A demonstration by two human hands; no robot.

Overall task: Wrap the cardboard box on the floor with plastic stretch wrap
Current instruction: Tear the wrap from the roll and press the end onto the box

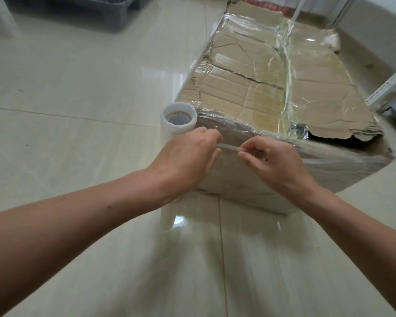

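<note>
Pinched wrap strand [229, 148] near box [249, 97] edge

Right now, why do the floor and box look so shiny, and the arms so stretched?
Head view: light glares off the glossy floor and the plastic wrap on the cardboard box; the wide-angle lens bends straight lines and enlarges the near forearms; the left hand and right hand look sharp, the far corners soft.

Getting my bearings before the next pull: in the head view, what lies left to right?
Grey crate → left hand → film strand → right hand → metal shelf post.
</note>
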